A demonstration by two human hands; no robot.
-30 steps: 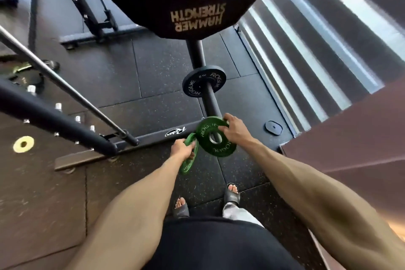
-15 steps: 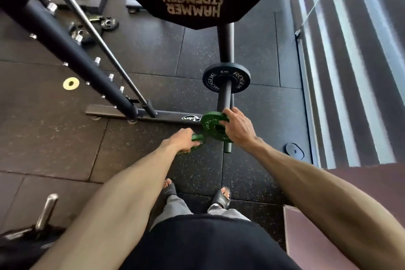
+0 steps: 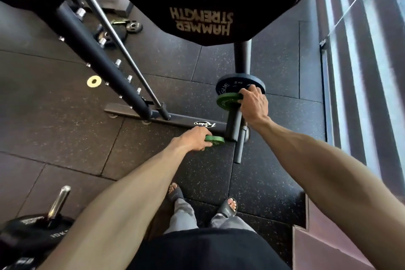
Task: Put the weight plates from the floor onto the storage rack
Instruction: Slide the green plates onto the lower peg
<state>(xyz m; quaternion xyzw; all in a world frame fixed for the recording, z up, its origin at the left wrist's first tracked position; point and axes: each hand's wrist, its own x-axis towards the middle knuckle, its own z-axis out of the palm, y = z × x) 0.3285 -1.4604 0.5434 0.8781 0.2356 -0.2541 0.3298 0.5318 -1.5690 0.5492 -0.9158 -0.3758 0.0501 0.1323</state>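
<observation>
My right hand (image 3: 254, 105) grips the rim of a small green weight plate (image 3: 228, 100) that sits on the black storage peg (image 3: 234, 125), pressed up against a small dark Rogue plate (image 3: 232, 83) further along the same peg. My left hand (image 3: 194, 138) holds a second small green plate (image 3: 215, 140) by its edge, low and left of the peg's free end. A large black Hammer Strength plate (image 3: 201, 6) hangs on the rack above.
The rack's base bar (image 3: 175, 121), a slanted black upright (image 3: 98, 59) with pegs and a steel bar (image 3: 122, 50) stand to the left. Small plates (image 3: 131, 26) and a yellow one (image 3: 94, 81) lie on the rubber floor. A loaded peg (image 3: 59, 201) is bottom left.
My right hand has slid its green plate up the peg until it met the dark Rogue plate. My left hand with the other green plate stayed low beside the peg.
</observation>
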